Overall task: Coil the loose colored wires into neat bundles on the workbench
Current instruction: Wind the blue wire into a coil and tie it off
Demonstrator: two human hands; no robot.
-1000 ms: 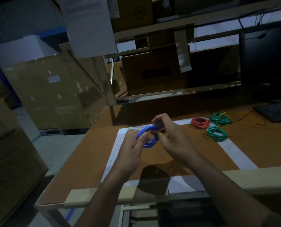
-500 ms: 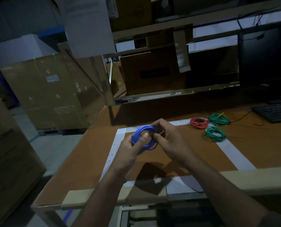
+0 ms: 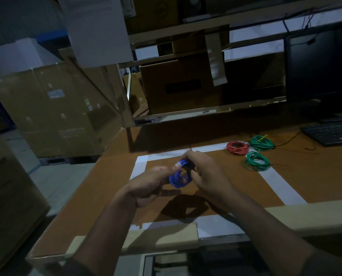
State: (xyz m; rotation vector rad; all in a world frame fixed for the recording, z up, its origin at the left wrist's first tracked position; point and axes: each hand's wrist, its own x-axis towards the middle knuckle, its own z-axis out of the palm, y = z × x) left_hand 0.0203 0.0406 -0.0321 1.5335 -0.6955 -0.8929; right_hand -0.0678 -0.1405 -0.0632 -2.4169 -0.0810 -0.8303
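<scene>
Fingers (image 3: pixel 177 166) (both hands) around blue coil (image 3: pixel 178 178)

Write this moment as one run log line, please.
step: coiling blue wire | left hand: grip on coil | right hand: grip on coil | done: red coil, two green coils on bench

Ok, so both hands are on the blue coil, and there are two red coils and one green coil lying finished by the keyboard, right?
Not quite. The head view shows one red coil and two green coils near the keyboard. The left hand and right hand do hold the blue coil.
</scene>
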